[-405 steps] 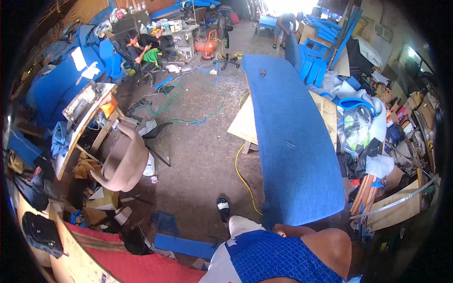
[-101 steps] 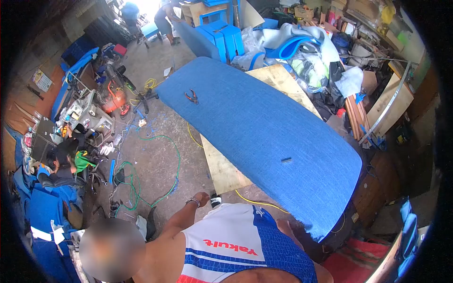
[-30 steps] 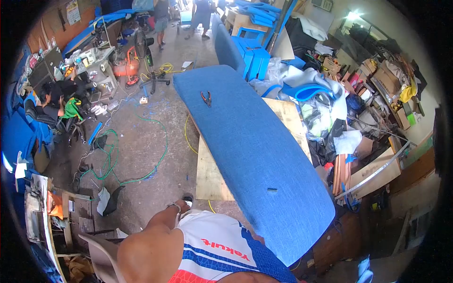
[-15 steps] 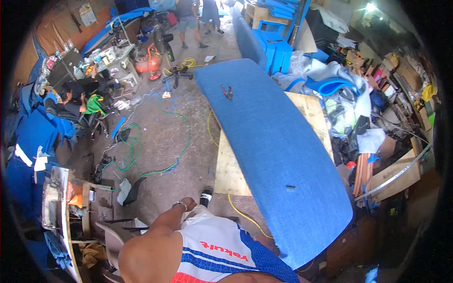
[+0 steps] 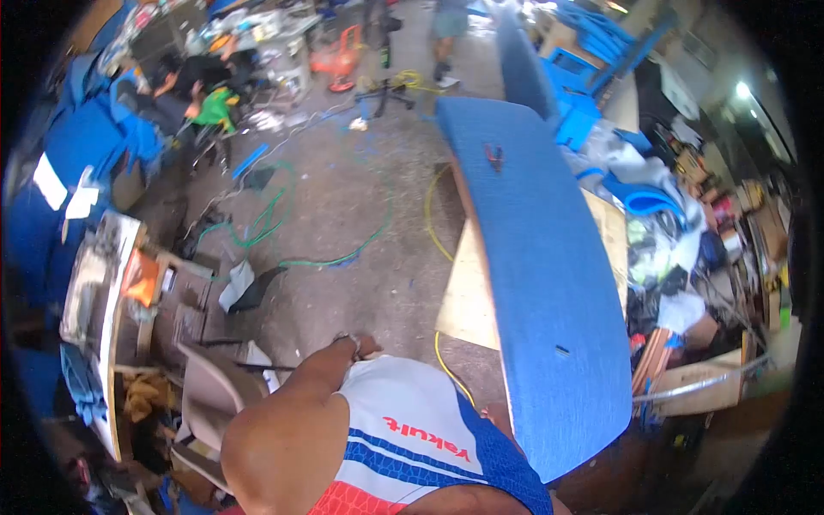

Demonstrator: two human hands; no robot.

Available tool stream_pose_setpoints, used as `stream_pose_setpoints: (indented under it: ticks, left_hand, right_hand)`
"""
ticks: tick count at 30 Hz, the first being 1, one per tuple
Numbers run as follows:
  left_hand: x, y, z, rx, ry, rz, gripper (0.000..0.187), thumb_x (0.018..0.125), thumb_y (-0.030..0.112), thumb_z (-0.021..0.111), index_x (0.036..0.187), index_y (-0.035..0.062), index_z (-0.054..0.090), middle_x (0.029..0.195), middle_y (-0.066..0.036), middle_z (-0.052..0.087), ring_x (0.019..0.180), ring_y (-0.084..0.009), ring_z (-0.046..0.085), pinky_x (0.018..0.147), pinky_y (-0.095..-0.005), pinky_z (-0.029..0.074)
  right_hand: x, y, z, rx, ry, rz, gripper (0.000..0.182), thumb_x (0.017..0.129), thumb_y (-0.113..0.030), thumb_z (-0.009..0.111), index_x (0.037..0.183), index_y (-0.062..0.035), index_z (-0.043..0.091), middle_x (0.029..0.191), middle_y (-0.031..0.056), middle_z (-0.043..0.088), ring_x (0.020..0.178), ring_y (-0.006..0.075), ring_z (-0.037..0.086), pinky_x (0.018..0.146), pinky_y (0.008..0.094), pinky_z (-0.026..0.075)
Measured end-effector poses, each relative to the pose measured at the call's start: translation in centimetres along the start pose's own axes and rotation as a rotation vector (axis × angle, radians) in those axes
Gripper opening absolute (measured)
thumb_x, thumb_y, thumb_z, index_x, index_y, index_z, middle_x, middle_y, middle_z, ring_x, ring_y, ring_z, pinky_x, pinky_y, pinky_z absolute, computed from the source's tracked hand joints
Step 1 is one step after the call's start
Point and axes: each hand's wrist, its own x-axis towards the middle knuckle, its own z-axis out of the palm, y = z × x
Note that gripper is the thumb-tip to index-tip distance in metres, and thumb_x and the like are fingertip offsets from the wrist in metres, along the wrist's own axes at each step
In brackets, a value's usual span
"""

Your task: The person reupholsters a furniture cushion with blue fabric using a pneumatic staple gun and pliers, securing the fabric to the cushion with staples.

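Note:
A long blue fabric-covered panel (image 5: pixel 549 257) lies on a pale plywood board (image 5: pixel 470 296), to my right. On the panel rest red-handled pliers (image 5: pixel 493 157) near the far end and a small dark strip (image 5: pixel 562 350) near the close end. My left hand (image 5: pixel 367 346), with a bracelet at the wrist, hangs low in front of my white, blue and red shirt (image 5: pixel 412 395); its fingers are blurred and partly hidden. Of my right hand (image 5: pixel 491 415) only a small patch of skin shows, beside the panel's near left edge; the fingers are hidden.
A beige chair (image 5: pixel 215 390) stands at my left, by a wooden frame (image 5: pixel 120 326). Green hose (image 5: pixel 257 227) and yellow cord (image 5: pixel 429 215) lie on the floor. A seated person (image 5: pixel 176 99) is far left; another person (image 5: pixel 448 39) stands ahead. Piled scraps (image 5: pixel 678 215) line the right.
The view has swung left and down, so the panel and floor appear farther right. My left hand stays low at my front. A patch of skin now shows by the panel's near edge.

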Motion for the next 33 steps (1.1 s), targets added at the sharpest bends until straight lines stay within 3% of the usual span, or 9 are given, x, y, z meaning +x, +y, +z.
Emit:
stream_pose_setpoints:
  ticks: [2,8,11,15,16,20,24,27,33]
  left_hand:
    - [-2.1,-2.4,-2.0,-0.361,0.026,-0.063,0.051,0.093,0.046,0.058,0.116,0.002,0.068,0.117,-0.021,0.068,0.099,-0.0345,0.069,0.092,-0.0456,0.052]
    - [-6.2,-18.6,-3.4,0.467,0.211,0.211,0.051,0.083,0.039,0.069,0.12,0.0036,0.066,0.121,-0.021,0.066,0.112,-0.0378,0.064,0.099,-0.0441,0.05]
    - [-8.6,-28.9,2.4,-0.401,0.589,-0.309,0.033,0.091,0.036,0.058,0.096,0.0083,0.074,0.101,-0.019,0.072,0.098,-0.0371,0.069,0.09,-0.0459,0.053]
    - [-15.3,-34.7,5.2,-0.202,0.462,-0.545,0.035,0.095,0.035,0.052,0.105,0.007,0.07,0.11,-0.018,0.07,0.094,-0.0338,0.068,0.085,-0.0468,0.051]
    - [-7.3,-42.7,10.5,0.316,0.158,-0.106,0.038,0.091,0.03,0.057,0.121,0.0108,0.069,0.125,-0.019,0.065,0.117,-0.0359,0.062,0.097,-0.0431,0.052]
    - [-5.7,-42.1,11.0,-0.23,0.552,-0.228,0.033,0.094,0.03,0.052,0.113,0.0113,0.071,0.121,-0.013,0.068,0.111,-0.0319,0.065,0.095,-0.0414,0.053]
    - [-2.7,-38.9,8.7,-0.68,0.686,0.138,0.03,0.091,0.027,0.054,0.107,0.0096,0.072,0.115,-0.014,0.07,0.108,-0.0291,0.067,0.092,-0.039,0.052]
    - [-2.5,-38.9,8.8,-0.608,0.685,0.199,0.028,0.09,0.025,0.056,0.107,0.0097,0.071,0.113,-0.015,0.07,0.107,-0.0294,0.067,0.089,-0.0384,0.052]
    - [-8.9,-43.8,9.6,-0.242,0.612,-0.256,0.027,0.094,0.027,0.05,0.109,0.0147,0.069,0.108,-0.016,0.069,0.105,-0.0328,0.065,0.09,-0.0431,0.052]
  right_hand:
    - [-0.5,-3.1,4.2,-0.182,-0.012,-0.053,0.017,0.093,-0.026,0.056,0.104,-0.0151,0.061,0.084,0.0038,0.06,0.071,0.0207,0.062,0.054,0.039,0.049]
    - [-0.3,-9.6,16.8,-0.629,-0.109,-0.215,0.017,0.094,-0.026,0.055,0.105,-0.015,0.062,0.085,0.0039,0.062,0.072,0.0205,0.062,0.057,0.0414,0.05]
    - [-0.1,-13.4,22.4,-0.707,-0.129,-0.26,0.017,0.094,-0.025,0.055,0.105,-0.0149,0.063,0.085,0.004,0.062,0.072,0.0204,0.063,0.059,0.0426,0.05]
    - [-0.4,-18.8,27.0,-0.648,-0.121,-0.242,0.017,0.095,-0.025,0.055,0.106,-0.0149,0.063,0.085,0.0041,0.063,0.073,0.0203,0.063,0.061,0.0442,0.051]
    - [-0.6,-20.2,28.2,-0.582,-0.102,-0.209,0.017,0.095,-0.025,0.055,0.106,-0.0148,0.063,0.085,0.0041,0.063,0.073,0.0203,0.063,0.061,0.0446,0.051]
    - [3.5,-21.8,31.4,-0.625,-0.214,-0.053,0.022,0.092,-0.011,0.049,0.104,-0.0157,0.067,0.085,0.0046,0.067,0.069,0.0176,0.066,0.057,0.0363,0.053]
    - [13.5,-20.1,34.8,-1.785,-0.425,-1.005,0.025,0.087,-0.024,0.059,0.098,-0.0053,0.071,0.096,0.016,0.071,0.086,0.0271,0.071,0.077,0.042,0.054]
    - [6.2,-27.7,41.3,-1.117,-0.223,-0.404,0.031,0.086,-0.031,0.058,0.095,-0.0044,0.071,0.092,0.0195,0.071,0.086,0.0293,0.07,0.078,0.0443,0.052]
    - [10.7,-34.2,47.2,-1.225,-0.158,-0.543,0.038,0.09,-0.037,0.056,0.096,-0.0034,0.072,0.093,0.0234,0.071,0.088,0.0392,0.069,0.085,0.0438,0.053]
